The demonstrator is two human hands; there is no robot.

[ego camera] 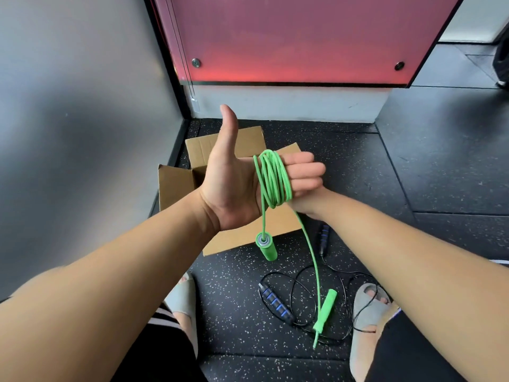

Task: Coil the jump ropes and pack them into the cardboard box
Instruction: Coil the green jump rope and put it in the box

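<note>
My left hand (231, 183) is held palm toward me, thumb up, with the green jump rope (274, 177) wound in several loops around its outstretched fingers. One green handle (265, 246) dangles below the palm. The free end runs down to the other green handle (326, 310), which lies on the floor. My right hand (305, 205) sits behind and under the left fingers, where the rope leaves the coil; its fingers are hidden. The open cardboard box (176, 186) stands on the floor behind my hands. A black jump rope with blue-ringed handles (275, 301) lies loose on the floor.
A grey wall (82, 133) rises close on the left and a red panel (289, 37) stands behind the box. My feet in grey slippers (369, 312) flank the ropes on the dark speckled rubber floor (413, 166). The second black handle (324, 237) lies beside the box.
</note>
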